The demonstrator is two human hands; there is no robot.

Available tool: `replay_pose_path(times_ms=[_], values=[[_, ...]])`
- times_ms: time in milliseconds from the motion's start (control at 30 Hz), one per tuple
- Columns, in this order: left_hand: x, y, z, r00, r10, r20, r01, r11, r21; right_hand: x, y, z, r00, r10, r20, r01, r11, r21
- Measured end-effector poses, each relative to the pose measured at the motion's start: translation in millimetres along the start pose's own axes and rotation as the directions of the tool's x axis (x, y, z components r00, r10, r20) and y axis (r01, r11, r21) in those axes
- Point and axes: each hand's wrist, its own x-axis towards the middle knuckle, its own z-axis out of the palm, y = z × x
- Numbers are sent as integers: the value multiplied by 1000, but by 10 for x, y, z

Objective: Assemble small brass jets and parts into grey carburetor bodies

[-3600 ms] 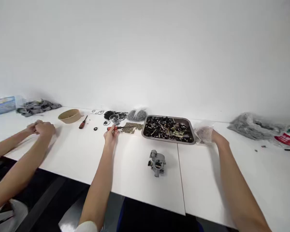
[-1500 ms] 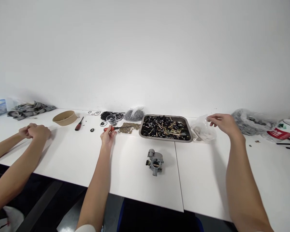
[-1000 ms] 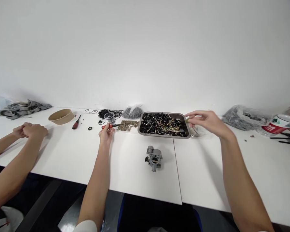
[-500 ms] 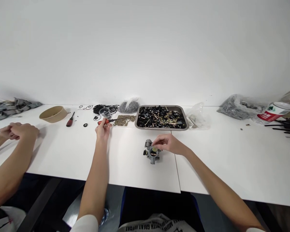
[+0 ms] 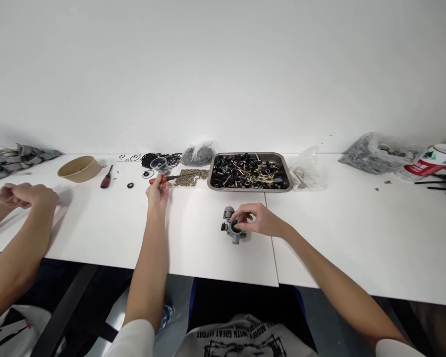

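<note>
A grey metal part with a round bore (image 5: 236, 238) rests on the white table in front of me. My right hand (image 5: 253, 219) is over its upper right side, thumb and fingers pinched at the bore; whatever they hold is too small or hidden to name. My left hand (image 5: 158, 192) grips the red handle of a screwdriver (image 5: 172, 177), whose dark shaft points right over a patch of small brass pieces (image 5: 188, 179). A clear plastic cup (image 5: 159, 164) stands just behind that hand.
A metal tray (image 5: 250, 189) of black and brass parts lies behind the grey part. Plastic bags (image 5: 307, 171) flank it. To the left are a tan bowl (image 5: 80, 170), another screwdriver (image 5: 106, 181) and another person's hands (image 5: 27, 195). A white-and-red container (image 5: 433, 159) is at right.
The view has tilted slightly, so the table sits higher. My right fingers have moved down over the bore, covering more of it, and the yellowish disc seen there before is now mostly hidden.
</note>
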Motion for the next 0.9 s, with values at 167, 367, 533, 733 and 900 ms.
replay_pose_path(times_ms=[167, 367, 533, 733, 900], values=[[-8, 0, 4, 1000, -2, -1, 2, 1000, 0, -2, -15, 33, 1000, -6, -21, 6, 1000, -14], [-20, 9, 11, 1000, -8, -2, 8, 1000, 6, -5, 24, 44, 999, -38, -38, 37, 999, -31], [-28, 24, 17, 1000, -23, -4, 23, 1000, 9, -8, 41, 41, 998, -63, -27, 62, 997, -38], [-44, 34, 36, 1000, -27, -16, 27, 1000, 3, -6, 44, 53, 997, -65, -32, 64, 998, -17], [-52, 40, 45, 1000, -28, -13, 28, 1000, -2, 9, 52, 56, 999, -49, -15, 49, 999, 8]])
